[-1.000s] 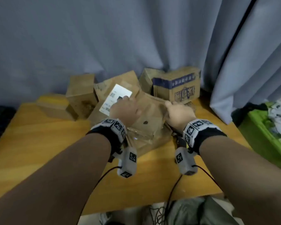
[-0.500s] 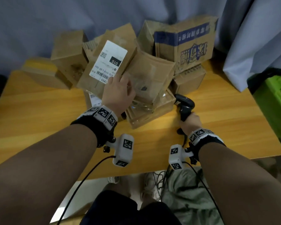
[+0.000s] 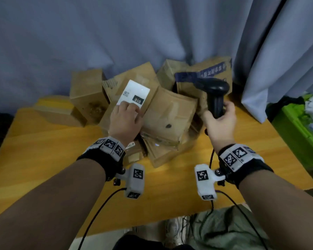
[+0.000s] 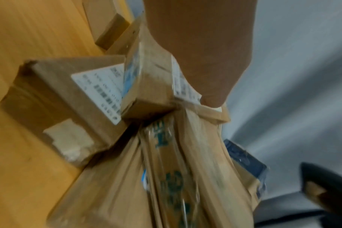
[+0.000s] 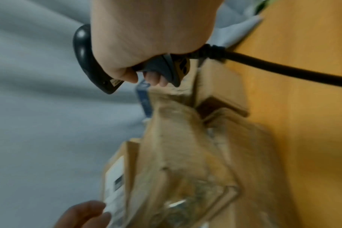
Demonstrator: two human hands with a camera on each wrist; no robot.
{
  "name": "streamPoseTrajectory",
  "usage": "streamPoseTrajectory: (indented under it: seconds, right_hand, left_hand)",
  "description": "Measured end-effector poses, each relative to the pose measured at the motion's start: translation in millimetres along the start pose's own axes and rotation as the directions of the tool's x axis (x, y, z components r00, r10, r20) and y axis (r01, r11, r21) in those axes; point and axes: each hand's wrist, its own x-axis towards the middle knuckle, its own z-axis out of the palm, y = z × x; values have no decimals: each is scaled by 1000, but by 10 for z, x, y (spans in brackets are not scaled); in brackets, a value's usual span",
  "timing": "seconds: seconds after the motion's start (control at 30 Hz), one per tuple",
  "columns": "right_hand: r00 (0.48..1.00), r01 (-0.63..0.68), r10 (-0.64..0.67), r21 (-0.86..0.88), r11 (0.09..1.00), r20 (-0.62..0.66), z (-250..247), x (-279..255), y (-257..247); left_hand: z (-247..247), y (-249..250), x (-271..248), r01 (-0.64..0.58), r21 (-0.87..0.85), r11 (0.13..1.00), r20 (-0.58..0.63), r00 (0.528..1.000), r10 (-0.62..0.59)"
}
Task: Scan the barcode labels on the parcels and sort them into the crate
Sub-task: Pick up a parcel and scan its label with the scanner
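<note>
A pile of brown cardboard parcels [image 3: 170, 112] sits at the back of the wooden table [image 3: 43, 159]. My left hand [image 3: 128, 109] holds one tilted parcel [image 3: 146, 76] at its near edge, with the fingers lying over the lower part of its white label [image 3: 135, 92] marked 010. In the left wrist view the palm covers that parcel [image 4: 146, 86]. My right hand [image 3: 222, 112] grips the handle of a black barcode scanner [image 3: 215, 91], raised to the right of the label with its head facing left. The right wrist view shows the scanner [image 5: 88, 61] and its cable [image 5: 283, 67].
A green crate [image 3: 296, 127] holding white items stands off the table's right edge. A blue-printed carton [image 3: 211, 73] stands behind the scanner, and another labelled box [image 4: 68, 92] lies under the held parcel. Grey curtains hang behind the table.
My right hand has lifted the scanner off the table to the height of the label. My left hand still holds the labelled parcel, fingers now further up on the label.
</note>
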Motion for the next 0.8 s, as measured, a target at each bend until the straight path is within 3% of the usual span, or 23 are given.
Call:
streamPoseTrajectory:
  seconds: [0.1, 0.2, 0.33, 0.4, 0.53, 0.67, 0.73, 0.8]
  right_hand:
    - [979, 159, -140, -129, 979, 146, 287, 58, -458]
    - [955, 173, -123, -166, 971, 270, 692, 69, -692]
    - [945, 147, -65, -241, 959, 319, 1107, 106, -766]
    - [944, 151, -57, -270, 951, 325, 1227, 166, -811]
    - [919, 166, -35, -306, 937, 392, 1391, 318, -927]
    - [846, 149, 40, -309, 940, 531, 1501, 320, -951]
    - [844, 100, 56, -260, 960, 533, 1510, 274, -917]
    - [862, 42, 47, -163, 986, 506, 1483, 218, -916]
  left_hand:
    - [-165, -238, 94, 223, 55, 973, 36, 974, -225]
    - [-282, -473, 122, 395, 50, 917, 99, 912, -398]
    - [-307, -789, 135, 595, -117, 795, 334, 778, -533]
    - [-271, -932, 109, 663, -180, 727, 422, 719, -552]
    - [-195, -1056, 5, 738, -313, 598, 557, 652, -514]
    - [-158, -1077, -96, 819, -442, 365, 661, 572, -486]
    - [-219, -1091, -153, 804, -559, 202, 665, 581, -469]
    - [-370, -1110, -194, 720, -690, 76, 611, 636, -471]
